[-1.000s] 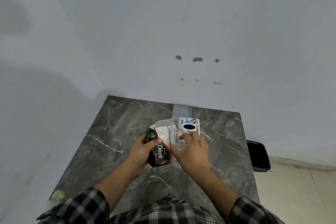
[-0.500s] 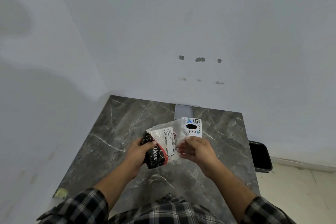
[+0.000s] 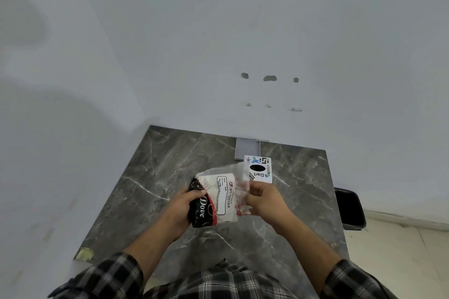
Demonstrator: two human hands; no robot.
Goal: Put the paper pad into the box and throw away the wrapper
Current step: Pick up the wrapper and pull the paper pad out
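Note:
Above the dark marble table (image 3: 155,177) my left hand (image 3: 181,210) grips the black end of a tissue pack (image 3: 220,198), a white paper pad in a clear plastic wrapper printed with "Dove" and "BIG TISSUES". The loose clear end of the wrapper (image 3: 241,187) is pinched in my right hand (image 3: 266,198), on the pack's right side. Just behind the pack stands a white box (image 3: 258,168) with a black oval slot and printed logos; the wrapper's edge overlaps its left side.
A flat grey tray (image 3: 247,149) lies at the table's back edge against the white wall. A black bin (image 3: 349,210) stands on the floor beside the table's right edge. A yellowish scrap (image 3: 84,253) sits at the front left corner.
Both hands have lifted the pack a little and moved apart. My right hand slid off the pack's top to its right side and now pinches the loose wrapper end.

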